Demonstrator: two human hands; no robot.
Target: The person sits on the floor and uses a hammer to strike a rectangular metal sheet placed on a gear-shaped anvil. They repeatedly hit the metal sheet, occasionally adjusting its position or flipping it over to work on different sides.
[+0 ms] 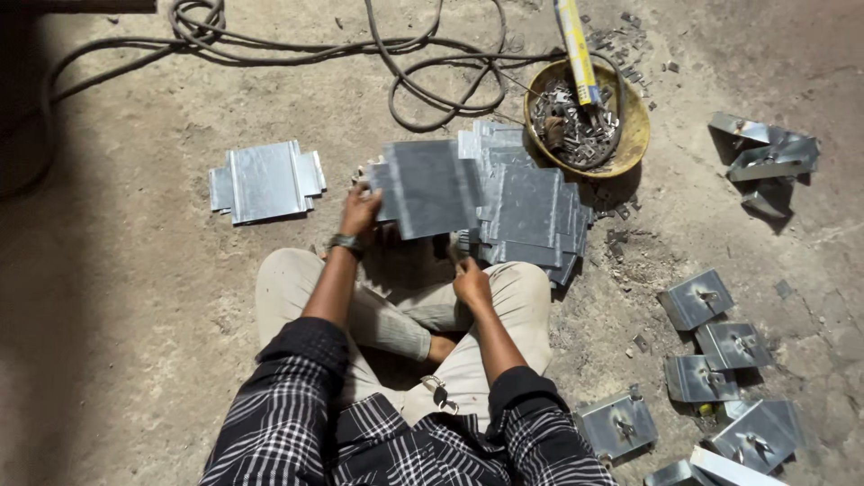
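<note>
Dusty concrete floor [135,360]. Left hand [360,214], fingers pinching a galvanised sheet-metal plate [430,187] at 12 o'clock over the plate stack [531,216]; right hand [472,283] loosely curled, holding nothing. One-edge grip: plate could slip, its sharp edge cutting.

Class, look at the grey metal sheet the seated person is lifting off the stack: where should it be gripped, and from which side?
Probably pinch the metal sheet at its left edge, coming from the left as the left hand does: it is thin, flat and tilted up off the stack, so that edge is exposed.

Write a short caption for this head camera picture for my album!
Sitting cross-legged on the floor, left hand lifts a grey metal sheet from a stack; right hand rests below.
</note>
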